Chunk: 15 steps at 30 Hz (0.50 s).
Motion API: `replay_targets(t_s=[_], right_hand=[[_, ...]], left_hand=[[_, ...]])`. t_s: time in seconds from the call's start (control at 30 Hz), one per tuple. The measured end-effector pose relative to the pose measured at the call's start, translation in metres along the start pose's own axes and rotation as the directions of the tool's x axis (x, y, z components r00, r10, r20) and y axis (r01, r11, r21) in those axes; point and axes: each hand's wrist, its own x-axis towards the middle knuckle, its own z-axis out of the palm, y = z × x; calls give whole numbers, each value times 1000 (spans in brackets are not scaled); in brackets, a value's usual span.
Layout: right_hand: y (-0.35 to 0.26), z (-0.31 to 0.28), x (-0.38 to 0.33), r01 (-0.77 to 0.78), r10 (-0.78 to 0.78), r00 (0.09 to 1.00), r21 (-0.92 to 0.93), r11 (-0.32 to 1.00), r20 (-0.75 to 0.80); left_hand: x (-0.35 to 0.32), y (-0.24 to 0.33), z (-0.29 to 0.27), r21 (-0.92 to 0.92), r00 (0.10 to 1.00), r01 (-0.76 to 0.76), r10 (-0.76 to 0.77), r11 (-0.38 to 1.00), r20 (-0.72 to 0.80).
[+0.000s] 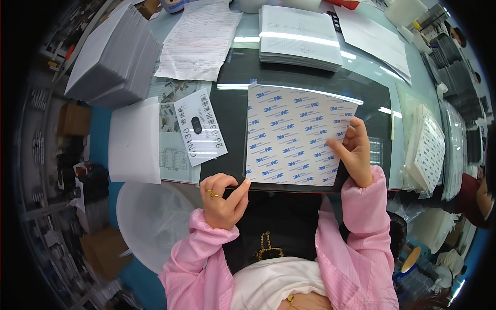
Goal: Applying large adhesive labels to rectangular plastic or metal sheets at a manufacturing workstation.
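Observation:
A white adhesive-backed sheet (294, 137) with a repeated blue print lies on the black work surface (232, 72) in front of me. My right hand (354, 152) is closed on its right edge, thumb on top and fingers curled at the border. At the lower left corner of the sheet is my left hand (223, 199), its fingers bent and the thumb tip touching the corner. What lies under the left fingertips is hidden. To the left, a white card (199, 111) with handwriting and a small black oval piece lies tilted.
A tall stack of grey-white sheets (113, 57) stands at the far left, above a blank white sheet (134, 142). Farther back are a printed paper (199, 39) and a stack of white sheets (299, 36). Plastic-wrapped printed sheets (426, 147) lie right; a white bin (150, 219) stands below left.

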Motion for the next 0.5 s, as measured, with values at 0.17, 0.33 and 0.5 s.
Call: replay_targets(t_s=[0.17, 0.33, 0.5], right_hand=[[0, 1, -1, -2, 2, 1000, 3, 1000, 3], [-2, 0, -2, 1, -1, 1000, -36, 999, 7], [-2, -2, -2, 10, -9, 1000, -51, 999, 20]], left_hand=[[0, 4, 0, 9, 1000, 24, -24, 1000, 5], [5, 14, 2, 31, 1000, -2, 1, 1000, 26], [14, 46, 16, -18, 996, -57, 58, 998, 75]])
